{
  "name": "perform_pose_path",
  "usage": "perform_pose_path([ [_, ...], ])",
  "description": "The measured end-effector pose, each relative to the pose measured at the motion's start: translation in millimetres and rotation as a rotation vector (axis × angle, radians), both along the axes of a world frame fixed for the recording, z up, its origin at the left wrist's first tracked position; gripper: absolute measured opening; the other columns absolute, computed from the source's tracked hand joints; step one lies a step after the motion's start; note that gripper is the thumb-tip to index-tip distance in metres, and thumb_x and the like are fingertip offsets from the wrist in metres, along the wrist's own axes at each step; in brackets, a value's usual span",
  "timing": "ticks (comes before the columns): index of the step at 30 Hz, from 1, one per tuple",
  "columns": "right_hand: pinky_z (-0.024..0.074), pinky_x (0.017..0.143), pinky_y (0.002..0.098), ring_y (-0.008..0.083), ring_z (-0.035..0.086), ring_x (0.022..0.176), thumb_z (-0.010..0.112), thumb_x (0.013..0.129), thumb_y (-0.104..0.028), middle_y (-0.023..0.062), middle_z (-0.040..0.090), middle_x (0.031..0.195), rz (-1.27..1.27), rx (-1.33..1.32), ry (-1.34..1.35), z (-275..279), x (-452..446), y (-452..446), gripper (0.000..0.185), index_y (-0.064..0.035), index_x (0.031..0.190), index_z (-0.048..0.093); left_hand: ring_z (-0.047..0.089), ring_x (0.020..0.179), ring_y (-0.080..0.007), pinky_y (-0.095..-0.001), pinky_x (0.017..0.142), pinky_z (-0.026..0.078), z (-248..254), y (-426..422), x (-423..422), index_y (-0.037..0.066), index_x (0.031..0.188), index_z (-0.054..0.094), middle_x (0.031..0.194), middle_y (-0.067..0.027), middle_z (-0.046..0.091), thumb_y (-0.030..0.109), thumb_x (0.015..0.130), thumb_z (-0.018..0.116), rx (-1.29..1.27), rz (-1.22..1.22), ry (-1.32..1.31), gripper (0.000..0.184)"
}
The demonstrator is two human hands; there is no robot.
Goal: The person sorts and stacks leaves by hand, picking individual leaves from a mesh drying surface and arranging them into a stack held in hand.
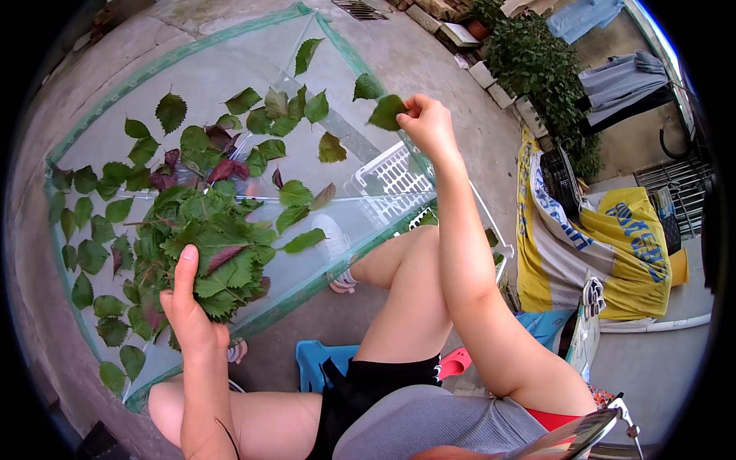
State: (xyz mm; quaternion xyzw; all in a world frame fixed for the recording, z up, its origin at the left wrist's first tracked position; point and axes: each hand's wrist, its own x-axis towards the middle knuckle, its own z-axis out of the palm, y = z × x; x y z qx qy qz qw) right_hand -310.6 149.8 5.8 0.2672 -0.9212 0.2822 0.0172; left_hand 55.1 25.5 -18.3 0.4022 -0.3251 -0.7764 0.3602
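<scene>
My left hand (195, 320) grips a thick bunch of green perilla leaves (218, 268), its thumb lying over the top. Between the fingertips of my right hand (431, 129) is a single perilla leaf (386, 113), held over the right edge of a mesh screen (230, 61) with green trim. Another leaf (366, 87) lies close beside it. Loose leaves are spread one by one across the mesh, mostly along its left side and centre. A few purple leaves (228, 169) lie near the middle. The fingers of my left hand are mostly hidden under the bunch.
Beneath the mesh on the right shows a white slatted basket (395, 180). A blue stool (316, 365) and a pink clog (455, 363) are near my legs. Yellow printed sacking (629, 253) and a leafy bush (537, 84) stand to the right.
</scene>
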Motion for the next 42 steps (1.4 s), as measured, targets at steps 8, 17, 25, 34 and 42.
perform_pose_path([
  [8, 0.0489, 0.060, 0.0244, 0.0158, 0.063, 0.071, 0.064, 0.064, 0.013, 0.0083, 0.066, 0.079, 0.667, -0.415, 0.280, 27.6, 93.4, -9.0, 0.020, -0.0016, 0.077, 0.065, 0.066, 0.092, -0.0199, -0.0332, 0.082, 0.055, -1.7, 4.0, -7.7, -0.002, 0.115, 0.058, 0.107, -0.0111, 0.065, 0.021, 0.085, 0.068, -0.003, 0.043, -0.020, 0.038],
  [17, 0.0444, 0.053, 0.0218, 0.0082, 0.059, 0.060, 0.069, 0.082, -0.002, 0.0024, 0.064, 0.072, 0.741, -0.424, -0.967, 39.1, 161.6, -6.6, 0.005, 0.0000, 0.083, 0.065, 0.066, 0.096, -0.0220, -0.0357, 0.084, 0.055, -4.6, 3.3, -12.3, -0.003, 0.118, 0.056, 0.109, -0.0136, 0.065, 0.019, 0.085, 0.069, -0.014, 0.009, -0.003, 0.042],
  [25, 0.0377, 0.050, 0.0197, 0.0060, 0.055, 0.059, 0.059, 0.093, -0.015, -0.0007, 0.060, 0.072, 0.824, -0.455, -1.548, 35.0, 168.0, -10.5, 0.013, -0.0020, 0.095, 0.062, 0.065, 0.094, -0.0192, -0.0331, 0.083, 0.053, -12.1, 9.1, -13.8, -0.002, 0.114, 0.059, 0.108, -0.0105, 0.065, 0.017, 0.088, 0.064, -0.044, -0.018, -0.031, 0.033],
  [34, 0.0384, 0.049, 0.0199, 0.0049, 0.052, 0.055, 0.057, 0.092, -0.011, 0.0033, 0.065, 0.075, 0.764, -0.258, -1.393, 31.5, 178.3, -16.3, 0.011, -0.0005, 0.092, 0.061, 0.064, 0.097, -0.0185, -0.0323, 0.085, 0.052, -13.5, 11.5, -10.4, -0.002, 0.113, 0.059, 0.108, -0.0112, 0.065, 0.024, 0.094, 0.056, 0.027, -0.128, 0.044, 0.033],
  [42, 0.0400, 0.049, 0.0207, 0.0043, 0.054, 0.058, 0.065, 0.089, -0.013, 0.0022, 0.063, 0.072, 0.618, -0.090, -1.162, 22.9, 181.6, -22.1, 0.014, -0.0004, 0.084, 0.059, 0.063, 0.100, -0.0215, -0.0348, 0.089, 0.052, -6.0, 11.7, -10.2, -0.003, 0.122, 0.053, 0.113, -0.0134, 0.063, 0.023, 0.087, 0.065, 0.019, -0.136, 0.118, 0.045],
])
